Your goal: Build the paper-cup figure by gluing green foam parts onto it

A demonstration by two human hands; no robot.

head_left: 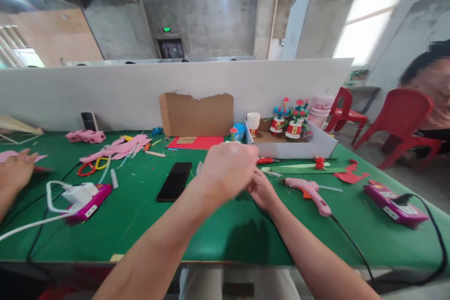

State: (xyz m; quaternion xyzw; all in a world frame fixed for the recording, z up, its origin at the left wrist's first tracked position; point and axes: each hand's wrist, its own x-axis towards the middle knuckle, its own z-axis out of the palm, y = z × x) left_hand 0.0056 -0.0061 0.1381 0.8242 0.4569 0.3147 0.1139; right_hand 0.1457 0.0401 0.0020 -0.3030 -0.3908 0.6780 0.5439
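Both hands meet over the middle of the green table. My left hand (230, 168) is blurred, its fingers bent round, and it covers most of what lies between the two hands. Just below and to the right, my right hand (260, 188) has its fingers curled together against the left one. What they hold is hidden. A small figure with a red top (233, 134) shows right behind my left hand. The black phone (175, 182) lies left of my hands, and a pink glue gun (311, 191) rests to the right.
A white box (291, 150) holds cup figures (294, 127) at the back right. Purple power strips (395, 205) with cords lie at both sides. Scissors (86, 168) and pink scraps (123, 147) are at left. Another person's hand (17, 168) reaches in at the far left.
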